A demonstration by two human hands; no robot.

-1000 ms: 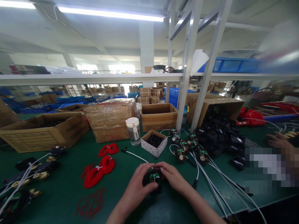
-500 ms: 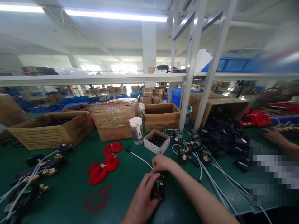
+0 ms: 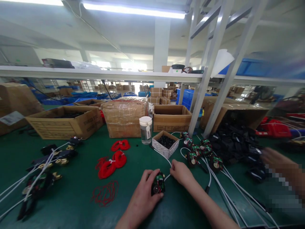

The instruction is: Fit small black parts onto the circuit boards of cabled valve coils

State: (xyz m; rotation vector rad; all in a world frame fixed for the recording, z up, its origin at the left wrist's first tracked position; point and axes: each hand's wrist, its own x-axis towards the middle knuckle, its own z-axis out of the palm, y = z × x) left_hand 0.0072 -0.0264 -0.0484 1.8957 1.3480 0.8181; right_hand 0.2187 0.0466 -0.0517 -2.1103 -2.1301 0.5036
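My left hand (image 3: 142, 197) is closed around a small black unit with a green circuit board (image 3: 158, 183), which rests on the green table. A short white cable (image 3: 164, 156) runs from that unit and curves up beside the parts box. My right hand (image 3: 182, 173) pinches this cable just right of the unit. Beyond it stands a small open box (image 3: 165, 149) of tiny black parts. More circuit board units (image 3: 195, 152) with white cables lie to the right of my right hand. Red wire coils (image 3: 111, 165) lie left of my left hand.
Farther back are a water jug (image 3: 145, 130), a taped carton (image 3: 126, 118), open cartons (image 3: 172, 122) and metal shelf posts (image 3: 202, 95). At the right, a co-worker's blurred hand (image 3: 277, 160) reaches toward a pile of black housings (image 3: 234, 143). Cabled brass-fitted units (image 3: 43, 165) lie at left.
My right hand has moved from the top of the unit to the right, along the cable. The unit's board shows more. The co-worker's hand has come to the black pile. The view has shifted slightly.
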